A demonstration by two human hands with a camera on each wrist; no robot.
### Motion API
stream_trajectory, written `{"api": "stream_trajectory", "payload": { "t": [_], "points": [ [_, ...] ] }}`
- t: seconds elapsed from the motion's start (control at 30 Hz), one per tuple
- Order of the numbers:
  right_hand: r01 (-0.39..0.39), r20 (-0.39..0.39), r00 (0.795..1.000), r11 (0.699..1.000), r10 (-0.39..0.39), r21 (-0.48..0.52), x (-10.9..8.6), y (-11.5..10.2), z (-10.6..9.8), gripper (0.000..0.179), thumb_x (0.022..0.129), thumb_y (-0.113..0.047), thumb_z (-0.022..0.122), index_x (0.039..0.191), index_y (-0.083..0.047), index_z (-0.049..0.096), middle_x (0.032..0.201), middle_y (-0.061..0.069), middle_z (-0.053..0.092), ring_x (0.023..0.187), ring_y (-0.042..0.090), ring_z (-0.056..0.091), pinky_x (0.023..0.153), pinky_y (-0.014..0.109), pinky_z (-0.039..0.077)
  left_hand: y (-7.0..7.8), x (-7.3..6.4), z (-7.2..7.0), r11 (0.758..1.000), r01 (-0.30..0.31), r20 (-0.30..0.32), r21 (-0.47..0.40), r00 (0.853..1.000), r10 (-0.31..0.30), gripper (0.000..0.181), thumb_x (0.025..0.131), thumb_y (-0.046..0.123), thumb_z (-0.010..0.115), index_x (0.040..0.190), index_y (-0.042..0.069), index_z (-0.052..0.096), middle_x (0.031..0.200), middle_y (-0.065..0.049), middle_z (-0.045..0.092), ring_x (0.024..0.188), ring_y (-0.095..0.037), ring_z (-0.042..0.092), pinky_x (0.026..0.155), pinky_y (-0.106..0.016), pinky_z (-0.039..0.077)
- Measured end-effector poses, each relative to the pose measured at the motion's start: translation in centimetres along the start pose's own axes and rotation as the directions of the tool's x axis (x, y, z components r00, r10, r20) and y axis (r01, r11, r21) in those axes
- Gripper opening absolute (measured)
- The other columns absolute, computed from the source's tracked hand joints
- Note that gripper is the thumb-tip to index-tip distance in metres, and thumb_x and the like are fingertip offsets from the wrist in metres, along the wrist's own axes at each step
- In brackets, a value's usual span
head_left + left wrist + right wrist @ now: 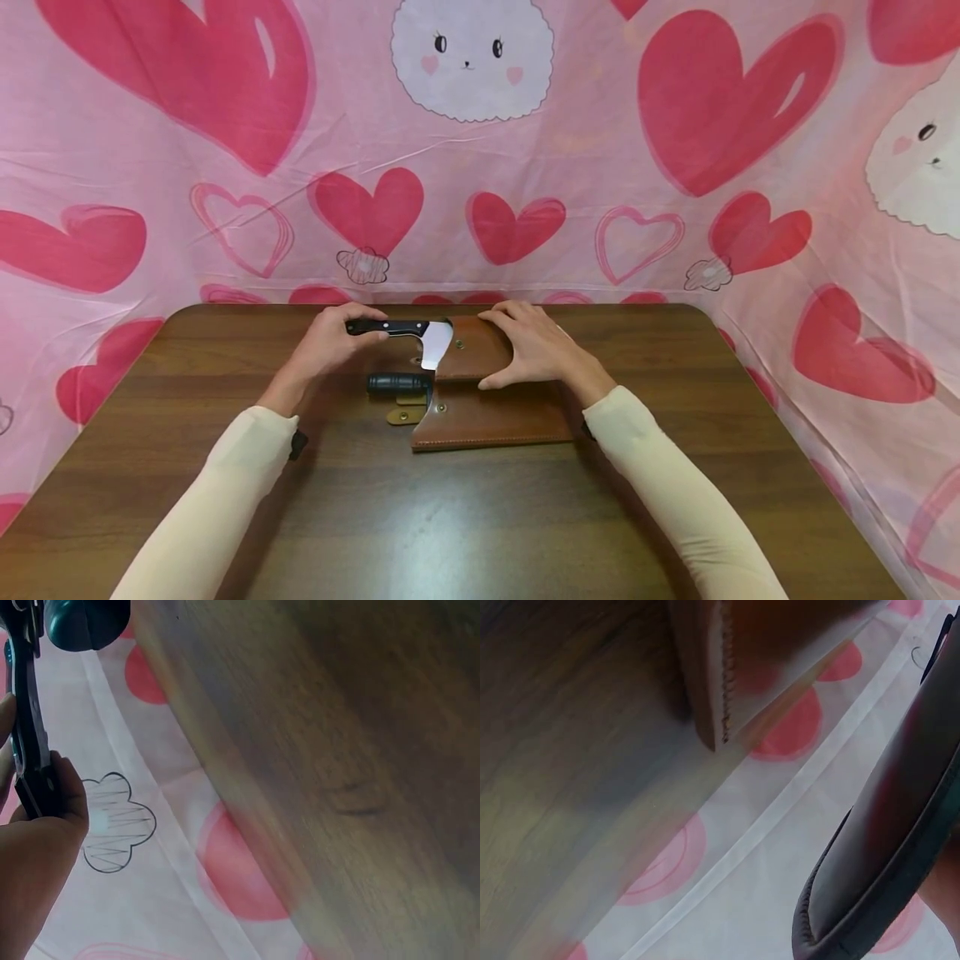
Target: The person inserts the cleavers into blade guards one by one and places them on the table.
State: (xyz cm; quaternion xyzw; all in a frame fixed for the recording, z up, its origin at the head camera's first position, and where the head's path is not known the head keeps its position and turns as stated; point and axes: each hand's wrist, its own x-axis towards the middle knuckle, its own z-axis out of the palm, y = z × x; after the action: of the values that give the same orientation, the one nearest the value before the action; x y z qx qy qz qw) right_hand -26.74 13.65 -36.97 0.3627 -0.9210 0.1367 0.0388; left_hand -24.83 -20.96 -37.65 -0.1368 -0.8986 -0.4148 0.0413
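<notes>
My left hand (330, 337) pinches the black riveted handle of a knife (401, 327) between thumb and fingers. Its broad silver blade shows only at the heel, and the brown leather sheath (474, 357) hides the rest. That sheath is gripped by my right hand (538, 343), thumb at the lower edge and fingers at the upper one. Nearer to me lies a second, larger brown sheath (495, 418), with a ridged black handle (393, 383) sticking out to the left. In the left wrist view, the knife handle (30, 720) stands beside the dark ridged handle (88, 624).
Under everything is a brown wooden table (420, 533). A tan strap (406, 416) with a snap juts left from the lower sheath. Behind the table's far edge hangs a pink cloth (442, 150) with hearts, which also covers both sides.
</notes>
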Motion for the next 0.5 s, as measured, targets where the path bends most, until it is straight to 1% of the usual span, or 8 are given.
{"api": "stream_trajectory", "payload": {
  "t": [0.2, 0.5],
  "points": [
    [0.007, 0.000, 1.000, 1.000, -0.007, 0.001, 0.22, -0.41, 0.11, 0.102, 0.066, -0.075, 0.077, 0.147, -0.018, 0.052, 0.139, 0.005, 0.050, 0.127, 0.026, 0.043, 0.110, 0.050, 0.035, 0.42, 0.09, 0.25, 1.000, 0.001, -0.001, -0.012, 1.000, -0.001, 0.031, 0.090, 0.013, 0.078, 0.119, 0.004, 0.073, 0.119, -0.018, 0.065, 0.102, -0.034, 0.055, 0.089, -0.046, 0.046],
    [0.016, -0.010, 1.000, 1.000, -0.016, -0.004, 0.55, -0.79, 0.25, 0.103, 0.065, -0.076, 0.077, 0.146, -0.018, 0.052, 0.139, 0.006, 0.050, 0.126, 0.028, 0.043, 0.109, 0.050, 0.035, 0.64, 0.21, 0.59, 0.999, -0.028, -0.016, -0.016, 0.999, 0.028, 0.030, 0.090, 0.012, 0.078, 0.118, 0.003, 0.073, 0.116, -0.018, 0.067, 0.099, -0.033, 0.057, 0.088, -0.044, 0.046]
  ]
}}
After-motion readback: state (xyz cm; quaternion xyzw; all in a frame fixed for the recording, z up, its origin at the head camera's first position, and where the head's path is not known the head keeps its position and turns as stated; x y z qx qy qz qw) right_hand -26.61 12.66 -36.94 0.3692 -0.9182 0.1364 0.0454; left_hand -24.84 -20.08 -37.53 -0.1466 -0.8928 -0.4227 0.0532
